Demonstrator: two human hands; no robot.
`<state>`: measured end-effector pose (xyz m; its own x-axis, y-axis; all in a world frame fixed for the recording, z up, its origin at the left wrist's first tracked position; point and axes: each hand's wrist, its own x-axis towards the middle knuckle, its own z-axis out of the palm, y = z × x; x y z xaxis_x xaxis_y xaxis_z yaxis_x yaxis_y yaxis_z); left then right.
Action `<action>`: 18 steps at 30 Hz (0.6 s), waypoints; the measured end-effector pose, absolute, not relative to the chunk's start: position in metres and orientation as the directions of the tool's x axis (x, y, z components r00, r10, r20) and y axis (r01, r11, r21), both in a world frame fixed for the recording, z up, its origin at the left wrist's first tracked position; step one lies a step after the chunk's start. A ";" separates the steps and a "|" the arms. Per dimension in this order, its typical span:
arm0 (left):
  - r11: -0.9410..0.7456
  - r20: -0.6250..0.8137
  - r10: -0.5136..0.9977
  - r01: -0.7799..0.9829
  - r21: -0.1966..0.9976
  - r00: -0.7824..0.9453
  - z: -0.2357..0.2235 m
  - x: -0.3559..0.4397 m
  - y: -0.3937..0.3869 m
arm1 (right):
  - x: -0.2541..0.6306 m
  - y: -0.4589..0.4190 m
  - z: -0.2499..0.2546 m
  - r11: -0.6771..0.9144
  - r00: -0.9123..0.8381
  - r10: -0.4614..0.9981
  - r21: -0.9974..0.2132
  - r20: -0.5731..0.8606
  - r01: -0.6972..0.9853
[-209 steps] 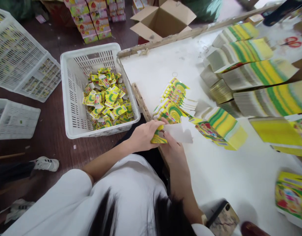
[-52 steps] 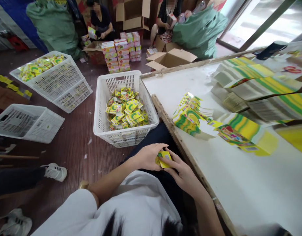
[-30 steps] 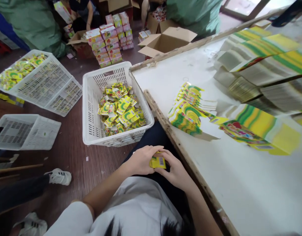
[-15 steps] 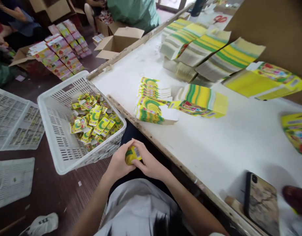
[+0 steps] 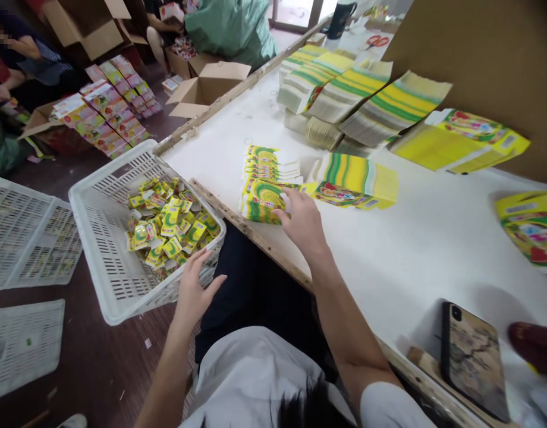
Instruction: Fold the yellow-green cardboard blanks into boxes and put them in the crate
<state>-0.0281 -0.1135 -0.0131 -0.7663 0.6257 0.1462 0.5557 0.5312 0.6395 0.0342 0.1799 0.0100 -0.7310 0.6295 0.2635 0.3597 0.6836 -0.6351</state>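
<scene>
My left hand (image 5: 197, 288) is beside the near rim of a white plastic basket (image 5: 106, 270), holding nothing, with thumb and fingers spread. Inside the basket lies a heap of small yellow-and-green packets (image 5: 170, 223). On the white table, my right hand (image 5: 304, 223) reaches to the right edge of a stack of flat yellow-green cartons (image 5: 262, 193). Its thumb and fingertips are apart at the top carton's white flap; a firm grip does not show. Just right of this stack lies another bundle of yellow-green cartons (image 5: 349, 181).
Tall piles of folded cartons (image 5: 389, 110) stand along the table's back, by a brown cardboard panel (image 5: 487, 65). A phone (image 5: 474, 359) leans near the front edge at right. Open cardboard boxes (image 5: 206, 89), stacked pink boxes (image 5: 108, 107) and two seated people are at upper left.
Both hands were together around a small yellow packet; now they are apart and it is in neither. My left hand moved toward the basket, my right hand up to the carton stack.
</scene>
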 end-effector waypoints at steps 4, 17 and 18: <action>0.486 0.070 0.688 0.530 0.695 -0.722 -0.021 -0.019 -0.109 | 0.033 0.196 0.014 0.748 -0.741 0.589 -0.566 0.324 0.347; 0.484 -0.044 0.733 0.475 0.735 -0.679 -0.036 -0.019 -0.115 | 0.012 0.283 0.006 0.850 -0.866 0.481 -0.315 0.138 0.422; 0.482 -0.047 0.738 0.477 0.735 -0.674 -0.036 -0.018 -0.114 | 0.013 0.285 0.009 0.835 -0.852 0.501 -0.345 0.151 0.429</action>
<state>-0.0182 -0.1139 -0.0359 -0.6736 0.7377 -0.0465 0.4774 0.4823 0.7345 0.0129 0.2848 0.0086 -0.8524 0.5006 0.1509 0.4291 0.8347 -0.3453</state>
